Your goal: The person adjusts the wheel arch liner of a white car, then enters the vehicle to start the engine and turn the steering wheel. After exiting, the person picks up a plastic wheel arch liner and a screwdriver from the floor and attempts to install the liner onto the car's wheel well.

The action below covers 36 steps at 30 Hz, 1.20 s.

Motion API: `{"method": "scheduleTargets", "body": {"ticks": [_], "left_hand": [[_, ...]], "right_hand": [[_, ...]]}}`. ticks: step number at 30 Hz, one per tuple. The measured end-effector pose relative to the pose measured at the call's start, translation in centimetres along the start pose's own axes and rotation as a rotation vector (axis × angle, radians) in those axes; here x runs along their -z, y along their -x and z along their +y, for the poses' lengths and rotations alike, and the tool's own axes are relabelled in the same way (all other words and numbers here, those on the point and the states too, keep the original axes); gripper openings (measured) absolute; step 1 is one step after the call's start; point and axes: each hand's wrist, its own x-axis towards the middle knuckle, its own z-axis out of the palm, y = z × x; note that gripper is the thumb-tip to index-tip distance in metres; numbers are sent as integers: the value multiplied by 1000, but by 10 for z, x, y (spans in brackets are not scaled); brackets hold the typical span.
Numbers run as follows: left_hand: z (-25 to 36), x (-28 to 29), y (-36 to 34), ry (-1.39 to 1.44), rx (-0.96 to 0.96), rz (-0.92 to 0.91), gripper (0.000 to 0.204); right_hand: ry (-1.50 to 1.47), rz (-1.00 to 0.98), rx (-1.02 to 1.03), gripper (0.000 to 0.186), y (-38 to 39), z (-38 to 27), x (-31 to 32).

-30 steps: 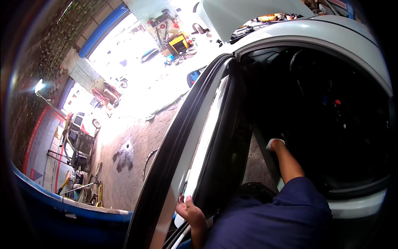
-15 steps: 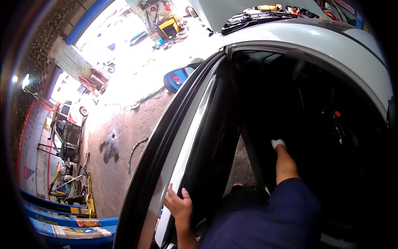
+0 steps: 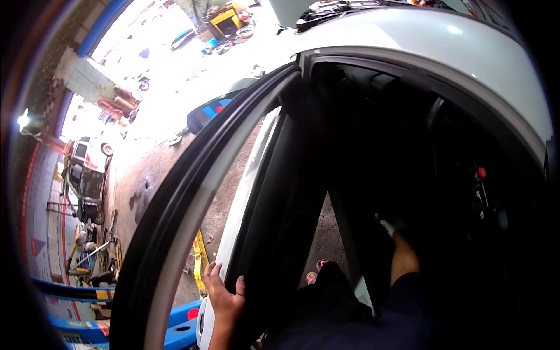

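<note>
Shifted up the car door edge, left hand grips it — right hand reaches inside, grip unclear.

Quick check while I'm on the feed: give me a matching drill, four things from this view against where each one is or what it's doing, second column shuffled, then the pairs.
Things:
1. left hand
2. right hand
3. side mirror
4. yellow machine

Places or states:
A. far off on the sunlit ground, top of the view
B. grips the edge of the open car door
C. sticks out from the door's front end, dark housing
D. reaches into the dark car cabin, wearing a pale glove

Pairs: 1-B, 2-D, 3-C, 4-A
</note>
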Motion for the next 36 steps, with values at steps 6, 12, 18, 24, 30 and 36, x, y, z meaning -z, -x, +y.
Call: {"method": "scheduleTargets", "body": {"ticks": [6, 12, 18, 24, 30, 36], "left_hand": [[-3, -7, -1, -22, 28, 10, 56], [-20, 0, 9, 46, 107, 97, 54], [-19, -8, 4, 30, 90, 53, 54], [-24, -10, -1, 60, 127, 80, 53], [-41, -11, 5, 80, 219, 105, 54], [-19, -20, -8, -210, 290, 142, 59]], "right_hand": [[142, -5, -38, 103, 26, -22, 15], [89, 59, -89, 105, 37, -42, 23], [174, 45, -97, 113, 14, -25, 20], [169, 93, -59, 117, -3, -11, 10], [228, -37, -34, 120, 20, -32, 23], [532, -75, 203, 92, -10, -21, 28]]}}
